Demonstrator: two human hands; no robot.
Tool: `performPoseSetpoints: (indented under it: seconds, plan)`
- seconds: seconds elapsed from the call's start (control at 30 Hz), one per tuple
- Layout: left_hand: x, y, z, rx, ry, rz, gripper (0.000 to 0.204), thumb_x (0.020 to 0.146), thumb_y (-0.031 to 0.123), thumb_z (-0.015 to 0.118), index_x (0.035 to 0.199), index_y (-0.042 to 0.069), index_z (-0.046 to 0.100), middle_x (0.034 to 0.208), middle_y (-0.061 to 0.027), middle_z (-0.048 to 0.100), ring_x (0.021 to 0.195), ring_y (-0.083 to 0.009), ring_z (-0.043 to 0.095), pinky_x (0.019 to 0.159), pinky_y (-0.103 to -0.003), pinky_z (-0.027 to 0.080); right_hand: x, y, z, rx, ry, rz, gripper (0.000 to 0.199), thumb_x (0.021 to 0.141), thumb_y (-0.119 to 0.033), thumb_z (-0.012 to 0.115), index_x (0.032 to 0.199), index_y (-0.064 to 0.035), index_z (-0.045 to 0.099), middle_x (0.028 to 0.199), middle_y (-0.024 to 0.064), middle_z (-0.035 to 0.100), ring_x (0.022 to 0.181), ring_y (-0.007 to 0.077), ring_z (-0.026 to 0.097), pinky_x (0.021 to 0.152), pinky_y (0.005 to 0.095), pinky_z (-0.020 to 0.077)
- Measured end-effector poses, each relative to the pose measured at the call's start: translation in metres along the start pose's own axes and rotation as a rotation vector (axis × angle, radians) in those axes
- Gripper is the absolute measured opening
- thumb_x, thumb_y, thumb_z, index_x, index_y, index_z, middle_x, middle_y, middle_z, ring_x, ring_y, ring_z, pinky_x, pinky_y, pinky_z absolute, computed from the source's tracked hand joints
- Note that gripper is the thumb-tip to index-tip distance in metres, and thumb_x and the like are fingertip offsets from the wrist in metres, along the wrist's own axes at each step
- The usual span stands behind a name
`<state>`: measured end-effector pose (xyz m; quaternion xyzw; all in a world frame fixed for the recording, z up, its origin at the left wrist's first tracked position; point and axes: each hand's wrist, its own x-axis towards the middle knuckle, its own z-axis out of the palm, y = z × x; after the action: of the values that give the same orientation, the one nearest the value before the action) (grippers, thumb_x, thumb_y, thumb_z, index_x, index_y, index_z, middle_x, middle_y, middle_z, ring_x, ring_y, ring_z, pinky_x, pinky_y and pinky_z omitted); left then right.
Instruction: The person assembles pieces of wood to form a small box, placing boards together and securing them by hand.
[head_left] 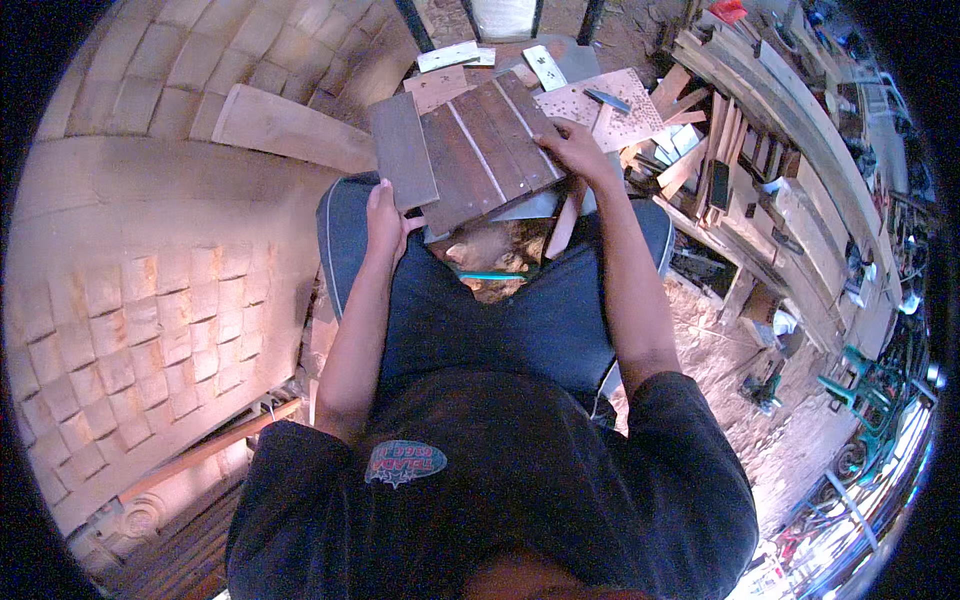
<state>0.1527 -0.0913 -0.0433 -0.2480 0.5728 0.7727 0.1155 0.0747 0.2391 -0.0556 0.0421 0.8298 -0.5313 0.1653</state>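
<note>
My left hand (386, 222) grips the lower end of a flat grey-brown wooden board (404, 150), thumb on its top face. That board stands against the left edge of a dark brown wooden panel (475, 150), which has pale strips running across it. My right hand (577, 152) holds the panel's right edge, with the thumb on its face and the other fingers partly hidden. Beyond the right hand, a hammer (607, 100) lies on a light sheet (640, 112) dotted with small marks or nails. Whether the board and panel are joined, I cannot tell.
White-topped small pieces (447, 56) lie at the far side of the work surface. A pale plank (290, 130) lies to the left, near a woven-pattern wall (150, 330). Stacked timber and offcuts (725, 150) crowd the right. A turquoise strip (490, 276) shows between my knees.
</note>
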Motion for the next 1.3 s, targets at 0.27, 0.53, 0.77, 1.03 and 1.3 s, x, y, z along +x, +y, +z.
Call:
performPoseSetpoints:
  seconds: [0.27, 0.53, 0.77, 1.03, 1.3]
  plan:
    - [0.003, -0.015, -0.002, 0.208, 0.144, 0.015, 0.037, 0.104, 0.036, 0.040, 0.116, 0.003, 0.051, 0.113, -0.0124, 0.058, 0.103, -0.0277, 0.059, 0.076, -0.046, 0.056, -0.014, 0.010, -0.003, -0.469, 0.307, -0.214, 0.045, 0.080, -0.043, 0.064, 0.100, -0.0028, 0.070, 0.110, 0.0249, 0.062, 0.105, 0.0401, 0.060, 0.092, 0.0456, 0.0485]
    - [-0.004, -0.022, -0.007, 0.678, 0.319, 0.445, 0.039, 0.105, 0.031, 0.037, 0.099, -0.002, 0.054, 0.095, -0.0137, 0.059, 0.087, -0.0219, 0.058, 0.083, -0.036, 0.045, -0.040, 0.047, 0.003, -0.360, 0.449, 0.308, 0.057, 0.080, -0.039, 0.067, 0.111, 0.0085, 0.059, 0.114, 0.0295, 0.061, 0.106, 0.0400, 0.061, 0.092, 0.0438, 0.0492]
    - [-0.021, -0.034, 0.001, 0.435, 0.191, 0.222, 0.039, 0.104, 0.034, 0.037, 0.102, -0.004, 0.049, 0.089, -0.0158, 0.060, 0.075, -0.0224, 0.060, 0.063, -0.037, 0.051, -0.036, 0.087, 0.000, -0.208, 0.689, 0.320, 0.046, 0.071, -0.023, 0.071, 0.105, 0.0064, 0.062, 0.083, 0.0177, 0.068, 0.075, 0.0304, 0.067, 0.068, 0.0394, 0.0566]
    - [-0.015, -0.056, -0.010, 0.749, 0.074, 0.245, 0.052, 0.099, 0.042, 0.044, 0.098, -0.009, 0.057, 0.101, -0.0350, 0.061, 0.095, -0.0498, 0.060, 0.087, -0.053, 0.046, -0.070, -0.018, -0.024, 0.213, 0.342, 0.089, 0.025, 0.086, -0.027, 0.065, 0.096, -0.0046, 0.062, 0.060, 0.0053, 0.052, 0.043, 0.0168, 0.052, 0.039, 0.0326, 0.0460]
    - [-0.027, -0.039, -0.005, 0.903, 0.084, 0.083, 0.060, 0.095, 0.046, 0.049, 0.109, -0.011, 0.059, 0.109, -0.0356, 0.061, 0.106, -0.0506, 0.058, 0.097, -0.053, 0.042, -0.070, -0.047, 0.097, -0.628, 0.491, -0.155, 0.039, 0.093, -0.031, 0.058, 0.114, 0.0005, 0.055, 0.085, 0.0289, 0.065, 0.078, 0.0488, 0.064, 0.069, 0.0537, 0.0505]
